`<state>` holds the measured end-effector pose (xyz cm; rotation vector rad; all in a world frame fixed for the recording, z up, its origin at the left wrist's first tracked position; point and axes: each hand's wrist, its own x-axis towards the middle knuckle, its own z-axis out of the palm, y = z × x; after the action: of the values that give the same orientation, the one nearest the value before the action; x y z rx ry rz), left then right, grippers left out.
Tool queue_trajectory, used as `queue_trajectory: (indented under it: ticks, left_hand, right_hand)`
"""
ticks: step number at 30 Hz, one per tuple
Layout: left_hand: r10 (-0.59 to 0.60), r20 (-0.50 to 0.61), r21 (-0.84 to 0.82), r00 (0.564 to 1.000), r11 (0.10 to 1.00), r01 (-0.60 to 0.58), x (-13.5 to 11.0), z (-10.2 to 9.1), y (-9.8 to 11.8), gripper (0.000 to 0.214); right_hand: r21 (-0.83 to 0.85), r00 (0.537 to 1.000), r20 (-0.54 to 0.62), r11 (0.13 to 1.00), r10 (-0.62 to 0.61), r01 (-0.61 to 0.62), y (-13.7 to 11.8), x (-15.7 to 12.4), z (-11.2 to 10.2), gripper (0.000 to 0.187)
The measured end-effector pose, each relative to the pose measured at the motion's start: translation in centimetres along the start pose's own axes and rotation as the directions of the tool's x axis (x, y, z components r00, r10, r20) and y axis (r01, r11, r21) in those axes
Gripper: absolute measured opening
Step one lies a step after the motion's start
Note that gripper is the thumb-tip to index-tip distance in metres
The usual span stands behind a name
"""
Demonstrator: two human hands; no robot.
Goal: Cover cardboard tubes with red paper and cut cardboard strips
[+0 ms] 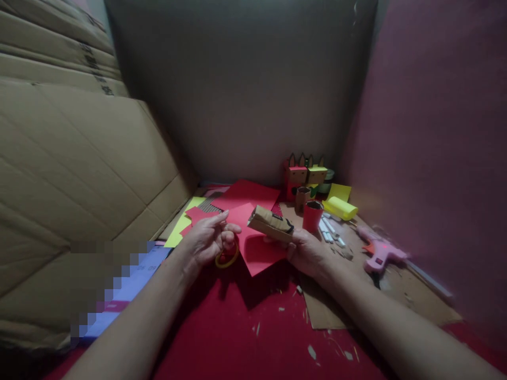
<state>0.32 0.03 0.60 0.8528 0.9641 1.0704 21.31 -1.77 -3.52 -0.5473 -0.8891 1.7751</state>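
Observation:
My right hand [307,250] grips a small folded cardboard piece [271,222] at its right end; dark marks show on its brown surface. Directly beneath lies a red paper sheet [263,256], its near corner raised above the table and its edge meeting my right fingers. To the left, my left hand [214,237] is half curled with its fingers apart, and no object shows between them. Just under it is a yellow ring [227,264], perhaps a scissors handle; whether my hand touches it I cannot tell.
Red and yellow box figures [297,177] stand at the back. Right of me are a red cup-like tube [312,215], a brown tube [302,199], white sticks [327,229] and a pink glue gun [382,250] on cardboard. Cardboard [79,158] walls the left; scraps [312,352] dot the red surface.

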Motion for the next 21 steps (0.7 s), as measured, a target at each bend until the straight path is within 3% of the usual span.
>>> queue_trajectory:
  ticks: [2, 5, 8, 11, 14, 17, 21]
  left_hand:
    - [0.110, -0.050, 0.048, 0.993, 0.993, -0.108, -0.1, 0.1, -0.1, 0.010]
    - [0.331, -0.066, 0.312, 0.941, 0.903, -0.296, -0.5, 0.5, -0.1, 0.040]
    - [0.427, 0.095, 0.627, 0.899, 0.676, -0.388, -0.9, 1.0, -0.3, 0.042]
    - [0.421, 0.303, 0.674, 0.855, 0.539, -0.505, -1.2, 1.5, -0.7, 0.036]
    - [0.433, 0.438, 0.655, 0.788, 0.447, -0.609, -1.4, 1.9, -1.1, 0.042]
    - [0.424, 0.472, 0.650, 0.773, 0.426, -0.630, -1.5, 2.1, -1.2, 0.046]
    - [0.395, 0.405, 0.601, 0.824, 0.565, -0.566, -1.3, 1.8, -0.8, 0.034]
  right_hand:
    - [0.036, 1.000, -0.017, 0.999, -0.018, 0.018, -0.2, 0.0, 0.0, 0.031]
    - [0.069, 0.998, -0.064, 0.997, -0.020, 0.024, -0.5, 0.0, 0.1, 0.039]
    - [0.088, 0.993, -0.105, 0.995, -0.047, 0.057, -0.7, 0.0, 0.3, 0.039]
    - [0.115, 0.989, -0.136, 0.990, -0.062, 0.078, -0.8, 0.1, 0.6, 0.034]
    - [0.131, 0.991, -0.112, 0.988, -0.073, 0.087, -0.7, 0.1, 0.6, 0.032]
    - [0.107, 0.995, -0.080, 0.992, -0.061, 0.070, -0.6, 0.1, 0.3, 0.032]
    - [0.064, 0.995, -0.100, 0.998, -0.004, 0.010, -0.5, 0.0, -0.3, 0.026]
